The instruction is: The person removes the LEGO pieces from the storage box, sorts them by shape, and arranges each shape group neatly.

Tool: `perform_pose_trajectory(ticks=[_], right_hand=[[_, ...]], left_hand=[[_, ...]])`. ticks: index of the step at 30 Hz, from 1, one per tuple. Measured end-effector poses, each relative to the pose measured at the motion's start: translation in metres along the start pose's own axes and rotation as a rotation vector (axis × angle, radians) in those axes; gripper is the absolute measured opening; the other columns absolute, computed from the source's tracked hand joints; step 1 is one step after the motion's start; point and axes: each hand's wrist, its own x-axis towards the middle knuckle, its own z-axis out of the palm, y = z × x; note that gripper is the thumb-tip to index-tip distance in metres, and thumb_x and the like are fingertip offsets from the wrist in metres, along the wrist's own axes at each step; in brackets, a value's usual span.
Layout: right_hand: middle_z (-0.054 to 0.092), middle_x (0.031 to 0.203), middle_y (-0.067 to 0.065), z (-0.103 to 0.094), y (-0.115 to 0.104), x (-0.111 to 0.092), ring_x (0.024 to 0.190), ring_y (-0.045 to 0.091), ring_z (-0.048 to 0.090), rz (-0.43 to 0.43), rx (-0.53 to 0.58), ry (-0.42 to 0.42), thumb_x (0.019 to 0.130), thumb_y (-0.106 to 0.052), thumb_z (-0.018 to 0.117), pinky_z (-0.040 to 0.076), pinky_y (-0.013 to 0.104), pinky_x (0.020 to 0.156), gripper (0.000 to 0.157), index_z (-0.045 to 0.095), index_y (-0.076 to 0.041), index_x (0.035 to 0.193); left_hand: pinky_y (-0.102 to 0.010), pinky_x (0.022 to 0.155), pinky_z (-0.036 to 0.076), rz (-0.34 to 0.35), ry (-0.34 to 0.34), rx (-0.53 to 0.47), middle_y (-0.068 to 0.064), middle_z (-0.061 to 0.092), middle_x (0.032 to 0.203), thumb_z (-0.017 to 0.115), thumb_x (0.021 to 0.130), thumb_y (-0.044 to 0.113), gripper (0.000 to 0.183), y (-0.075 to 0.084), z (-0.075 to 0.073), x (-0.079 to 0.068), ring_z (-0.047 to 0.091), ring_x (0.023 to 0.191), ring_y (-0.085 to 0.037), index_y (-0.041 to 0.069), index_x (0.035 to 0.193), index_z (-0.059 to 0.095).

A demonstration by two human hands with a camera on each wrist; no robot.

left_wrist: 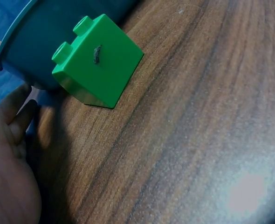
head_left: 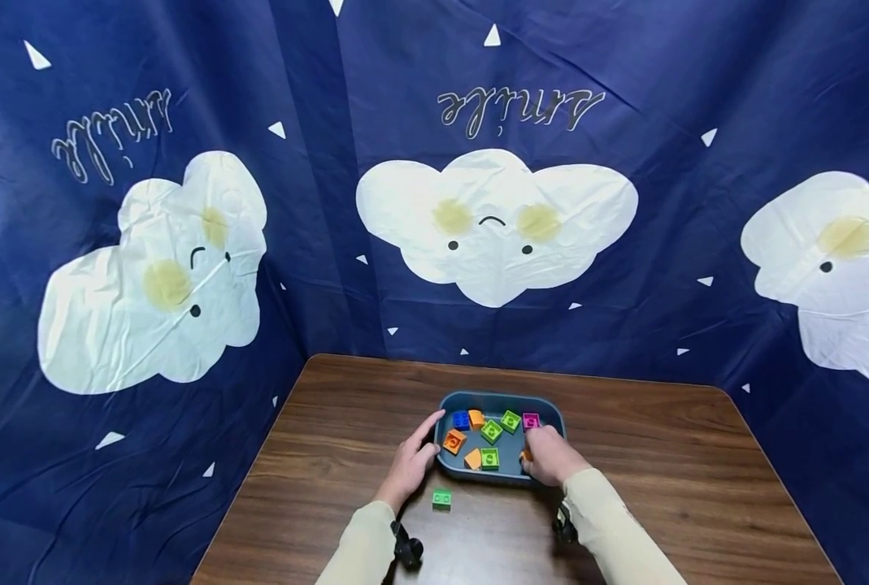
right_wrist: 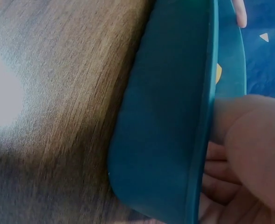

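Observation:
A blue-grey tray [head_left: 502, 469] of toy building bricks stands on the table. My left hand [head_left: 409, 465] holds its left end, thumb at the rim and other fingers low against the outer wall in the left wrist view. My right hand [head_left: 549, 455] reaches over the near right rim, fingers curled at an orange brick [head_left: 526, 457] that they mostly hide. In the right wrist view the tray wall covers the fingertips. Close behind those fingers lies a magenta brick [head_left: 531, 420]. A green brick [head_left: 441, 499] sits studs up on the table, in front of the tray near my left wrist.
Also in the tray are a blue brick [head_left: 461, 420], several lime green bricks [head_left: 491, 431] and several other orange pieces [head_left: 454, 441]. The wooden table [head_left: 653, 455] ends at a dark blue cloth [head_left: 317, 244] with printed clouds, hanging behind and at both sides.

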Motion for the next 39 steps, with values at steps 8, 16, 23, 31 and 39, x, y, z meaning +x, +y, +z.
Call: perform_pose_trajectory(ticks=[8,16,23,31,39], right_hand=[[0.054,0.074,0.002,-0.001,0.001,-0.006,0.068,0.016,0.053,-0.072,0.039,0.101,0.088,-0.011,0.082,0.051,0.035,0.063,0.025,0.057,-0.009,0.085],[0.060,0.089,0.001,0.000,0.002,-0.010,0.082,0.016,0.054,-0.148,0.137,0.247,0.088,-0.012,0.085,0.053,0.034,0.076,0.025,0.065,-0.006,0.102],[0.062,0.111,0.006,0.002,0.000,-0.021,0.095,0.017,0.056,-0.163,0.188,0.345,0.088,-0.020,0.085,0.056,0.041,0.092,0.044,0.072,0.001,0.124],[0.067,0.113,-0.001,0.001,-0.006,-0.026,0.093,0.012,0.059,-0.157,0.258,0.412,0.084,-0.021,0.089,0.056,0.033,0.086,0.037,0.073,-0.014,0.117],[0.070,0.100,-0.001,0.005,-0.011,-0.033,0.081,0.013,0.058,-0.150,0.361,0.423,0.082,-0.008,0.089,0.052,0.027,0.072,0.037,0.065,-0.018,0.108]], left_hand=[[-0.065,0.120,0.028,-0.022,0.000,-0.003,0.000,0.043,0.164,0.054,0.098,0.013,0.065,0.001,0.001,0.000,0.041,0.150,-0.028,0.042,0.156,0.048],[-0.064,0.120,0.029,-0.013,0.008,0.003,0.000,0.044,0.163,0.053,0.097,0.012,0.066,-0.002,0.000,0.001,0.043,0.148,-0.027,0.041,0.156,0.049],[-0.064,0.120,0.028,-0.018,0.003,0.009,-0.001,0.044,0.164,0.053,0.097,0.011,0.066,0.001,-0.001,0.000,0.041,0.150,-0.029,0.039,0.156,0.049],[-0.064,0.120,0.028,-0.020,0.007,0.003,0.000,0.043,0.164,0.053,0.097,0.011,0.066,0.001,0.000,0.000,0.040,0.151,-0.028,0.040,0.157,0.049],[-0.064,0.120,0.027,-0.022,0.010,0.002,0.000,0.043,0.164,0.053,0.098,0.012,0.065,0.002,0.001,0.001,0.039,0.152,-0.029,0.041,0.156,0.049]])
